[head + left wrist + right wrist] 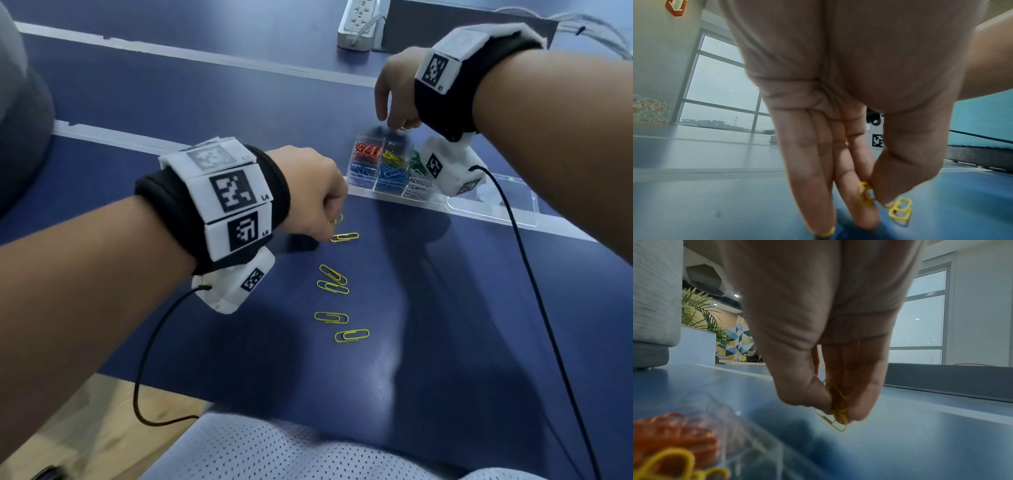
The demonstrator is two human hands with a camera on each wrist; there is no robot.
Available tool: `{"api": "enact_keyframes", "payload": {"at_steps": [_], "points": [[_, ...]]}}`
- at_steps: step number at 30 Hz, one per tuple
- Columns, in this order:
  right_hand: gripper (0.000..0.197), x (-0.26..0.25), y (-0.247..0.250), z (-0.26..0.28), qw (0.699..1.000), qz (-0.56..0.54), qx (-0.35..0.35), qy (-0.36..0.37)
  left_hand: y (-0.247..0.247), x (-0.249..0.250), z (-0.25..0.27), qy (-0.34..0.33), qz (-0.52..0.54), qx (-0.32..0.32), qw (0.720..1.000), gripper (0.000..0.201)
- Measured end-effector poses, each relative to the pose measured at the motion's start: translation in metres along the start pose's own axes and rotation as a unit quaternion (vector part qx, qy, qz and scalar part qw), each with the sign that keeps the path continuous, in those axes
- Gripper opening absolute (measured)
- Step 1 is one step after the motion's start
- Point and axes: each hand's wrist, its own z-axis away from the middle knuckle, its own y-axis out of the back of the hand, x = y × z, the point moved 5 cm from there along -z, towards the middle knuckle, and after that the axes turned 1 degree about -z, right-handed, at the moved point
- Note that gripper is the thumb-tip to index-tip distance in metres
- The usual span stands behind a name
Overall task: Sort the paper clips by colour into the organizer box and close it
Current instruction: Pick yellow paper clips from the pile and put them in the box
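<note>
A clear organizer box (363,185) stands open on the blue table, its compartments filled with red, yellow, green, blue and white clips. Several loose yellow paper clips (332,284) lie in a line in front of it. My left hand (318,202) reaches down at the top of that line; in the left wrist view its thumb and forefinger pinch a yellow clip (865,195), with another clip (900,209) lying just beside. My right hand (397,99) hovers over the box's far edge, pinching a small bunch of yellow clips (838,408) between thumb and fingers.
The box's clear lid (493,202) lies open flat to the right. A white power strip (359,24) sits at the far edge of the table. Wrist-camera cables (534,274) trail across the table on the right and hang off the near left.
</note>
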Motion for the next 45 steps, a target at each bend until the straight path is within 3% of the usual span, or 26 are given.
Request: {"api": "enact_keyframes", "payload": {"at_steps": [4, 10, 15, 20, 25, 28, 30, 34, 40, 45], "points": [[0.018, 0.0, 0.011, 0.024, 0.998, -0.058, 0.018, 0.004, -0.001, -0.004, 0.003, 0.004, 0.034, 0.01, 0.999, 0.016], [0.021, -0.007, 0.007, 0.056, 0.994, -0.104, -0.022, 0.03, 0.008, -0.003, 0.007, -0.01, 0.101, 0.066, 0.993, 0.004], [0.028, -0.006, 0.009, 0.07, 0.991, -0.127, 0.03, 0.023, 0.012, -0.001, 0.011, -0.014, 0.158, 0.106, 0.982, 0.004], [0.027, -0.014, 0.009, 0.089, 0.992, -0.097, 0.066, 0.048, 0.014, -0.007, 0.013, 0.004, 0.192, 0.103, 0.976, 0.014], [0.023, -0.051, -0.012, 0.117, 0.988, -0.083, 0.027, 0.129, 0.003, -0.018, 0.016, 0.058, 0.133, 0.067, 0.987, 0.021], [0.016, -0.077, -0.027, 0.132, 0.98, -0.049, 0.018, 0.194, -0.004, -0.019, 0.016, 0.073, 0.085, 0.06, 0.992, 0.012], [0.023, -0.088, -0.035, 0.135, 0.975, -0.009, 0.031, 0.218, -0.008, -0.018, 0.016, 0.079, 0.051, 0.061, 0.994, 0.003], [0.021, -0.093, -0.045, 0.136, 0.975, 0.017, 0.033, 0.219, -0.009, -0.015, 0.011, 0.08, 0.0, 0.064, 0.995, 0.019], [0.03, -0.086, -0.049, 0.142, 0.978, 0.017, 0.03, 0.204, -0.007, -0.007, 0.005, 0.073, 0.006, 0.054, 0.996, 0.03], [0.023, -0.074, -0.049, 0.144, 0.986, -0.062, 0.02, 0.152, -0.005, -0.004, 0.011, 0.063, 0.015, 0.069, 0.995, 0.022]]}}
